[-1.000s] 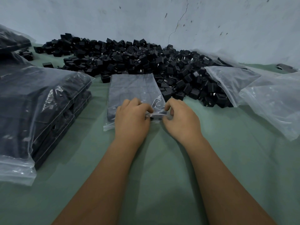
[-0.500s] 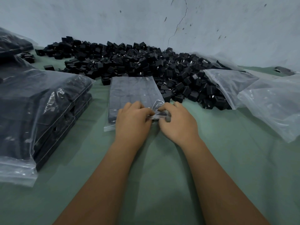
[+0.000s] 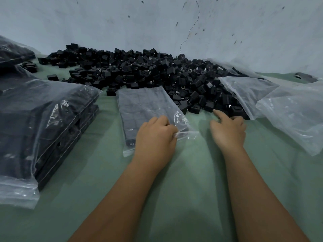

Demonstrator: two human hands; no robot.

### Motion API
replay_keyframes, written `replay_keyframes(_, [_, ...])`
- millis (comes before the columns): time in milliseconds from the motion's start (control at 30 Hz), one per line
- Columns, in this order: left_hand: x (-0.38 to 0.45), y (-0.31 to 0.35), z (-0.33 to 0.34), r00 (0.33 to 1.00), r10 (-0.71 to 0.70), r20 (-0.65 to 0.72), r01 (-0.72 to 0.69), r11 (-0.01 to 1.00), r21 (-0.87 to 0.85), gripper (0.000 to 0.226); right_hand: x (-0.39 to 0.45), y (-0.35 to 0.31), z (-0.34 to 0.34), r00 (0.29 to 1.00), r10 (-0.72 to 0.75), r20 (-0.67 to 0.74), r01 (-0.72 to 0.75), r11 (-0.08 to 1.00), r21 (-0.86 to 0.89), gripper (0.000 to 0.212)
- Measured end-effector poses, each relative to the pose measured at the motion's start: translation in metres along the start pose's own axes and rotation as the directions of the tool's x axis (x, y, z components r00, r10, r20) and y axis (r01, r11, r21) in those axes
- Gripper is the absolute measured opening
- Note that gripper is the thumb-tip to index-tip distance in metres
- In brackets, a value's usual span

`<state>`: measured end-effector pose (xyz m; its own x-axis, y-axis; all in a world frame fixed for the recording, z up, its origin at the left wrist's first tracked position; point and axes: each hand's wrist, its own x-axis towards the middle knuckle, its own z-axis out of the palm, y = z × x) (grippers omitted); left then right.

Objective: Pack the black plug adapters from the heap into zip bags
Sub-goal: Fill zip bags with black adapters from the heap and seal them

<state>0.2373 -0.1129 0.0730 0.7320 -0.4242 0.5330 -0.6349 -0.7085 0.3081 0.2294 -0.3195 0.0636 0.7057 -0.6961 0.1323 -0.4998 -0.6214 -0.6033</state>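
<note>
A large heap of black plug adapters (image 3: 139, 70) lies along the wall at the back of the green table. In front of it lies a filled zip bag (image 3: 145, 105) with adapters in flat rows. My left hand (image 3: 155, 138) grips the bag's near end at the zip strip. To the right of the bag, my right hand (image 3: 229, 128) hovers over the table with fingers loosely spread, the index finger pointing toward the near edge of the heap. It holds nothing.
A stack of filled zip bags (image 3: 43, 119) stands at the left, with more behind it (image 3: 12, 53). Empty clear bags (image 3: 288, 109) lie at the right, partly over the heap. The green table surface (image 3: 174, 189) spreads toward me.
My right hand has let go of the bag's zip strip and moved right toward the heap. My left hand keeps hold of the bag's near end.
</note>
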Motion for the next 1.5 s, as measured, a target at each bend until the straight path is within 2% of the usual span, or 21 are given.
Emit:
replay_keyframes(200, [-0.0002, -0.0004, -0.0018, 1.000, -0.023, 0.005, 0.023, 0.998, -0.053, 0.020, -0.0001, -0.0034, 0.0078, 0.997, 0.015, 0.075, 0.013, 0.935, -0.353, 0.057])
replay_keyframes(467, [0.0000, -0.0009, -0.0027, 0.999, -0.041, 0.001, 0.041, 0.996, -0.085, 0.017, -0.0022, -0.0063, 0.0109, 0.998, -0.004, 0.066, 0.030, 0.916, -0.399, 0.057])
replay_keyframes(567, [-0.0001, -0.0014, -0.0023, 0.999, -0.037, -0.007, 0.036, 0.995, -0.092, 0.015, -0.0023, -0.0054, 0.0097, 0.999, -0.023, 0.047, 0.038, 0.931, -0.362, 0.058])
replay_keyframes(633, [-0.0002, -0.0018, -0.0015, 0.999, -0.032, -0.020, 0.030, 0.995, -0.100, 0.014, -0.0017, -0.0029, 0.0075, 0.998, -0.061, 0.009, 0.061, 0.961, -0.270, 0.057])
replay_keyframes(833, [0.0000, -0.0023, 0.0003, 0.999, -0.033, -0.031, 0.029, 0.993, -0.113, 0.014, 0.0005, -0.0024, 0.0059, 0.986, -0.161, -0.037, 0.160, 0.987, -0.034, 0.039])
replay_keyframes(1000, [0.0008, -0.0028, 0.0017, 0.999, -0.031, -0.041, 0.025, 0.992, -0.125, 0.014, -0.0021, -0.0046, 0.0067, 0.983, -0.162, -0.085, 0.181, 0.939, 0.293, 0.023])
replay_keyframes(1100, [0.0009, -0.0035, 0.0021, 0.998, -0.028, -0.050, 0.021, 0.990, -0.140, 0.013, -0.0018, -0.0037, 0.0075, 0.988, -0.132, -0.085, 0.151, 0.949, 0.278, 0.015])
replay_keyframes(1233, [0.0004, -0.0043, 0.0020, 0.998, -0.028, -0.047, 0.021, 0.988, -0.152, 0.012, -0.0001, -0.0014, 0.0071, 0.985, -0.123, -0.123, 0.139, 0.981, 0.136, 0.003])
replay_keyframes(1400, [-0.0007, -0.0048, 0.0008, 0.999, -0.033, -0.038, 0.026, 0.985, -0.173, 0.014, -0.0022, -0.0021, 0.0081, 0.965, -0.180, -0.191, 0.177, 0.984, -0.033, 0.021])
replay_keyframes(1500, [-0.0014, -0.0045, -0.0019, 0.999, -0.047, -0.023, 0.041, 0.977, -0.208, 0.020, -0.0043, -0.0015, 0.0069, 0.959, -0.203, -0.196, 0.199, 0.979, -0.038, 0.019])
